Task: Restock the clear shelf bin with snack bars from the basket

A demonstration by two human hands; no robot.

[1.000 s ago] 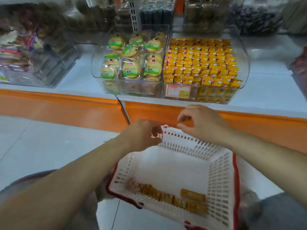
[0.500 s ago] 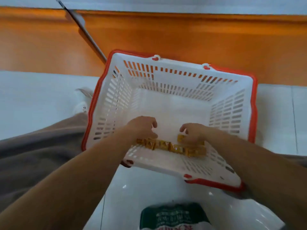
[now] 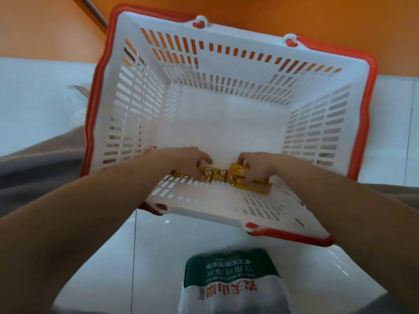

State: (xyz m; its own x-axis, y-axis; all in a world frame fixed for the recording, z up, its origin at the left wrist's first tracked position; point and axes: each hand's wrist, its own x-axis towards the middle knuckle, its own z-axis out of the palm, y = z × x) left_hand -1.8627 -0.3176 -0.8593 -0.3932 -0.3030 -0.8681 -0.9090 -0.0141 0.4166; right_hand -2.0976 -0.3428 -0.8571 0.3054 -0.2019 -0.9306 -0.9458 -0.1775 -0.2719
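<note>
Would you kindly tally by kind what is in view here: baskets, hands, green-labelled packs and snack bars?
basket: 1
hands: 2, the left hand and the right hand, both gripping bars
green-labelled pack: 1, on the floor
snack bars: several, too bunched under the fingers to count
Total: 4, bars aside

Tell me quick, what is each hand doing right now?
The left hand grips snack bars in the basket.
The right hand grips snack bars too.
</note>
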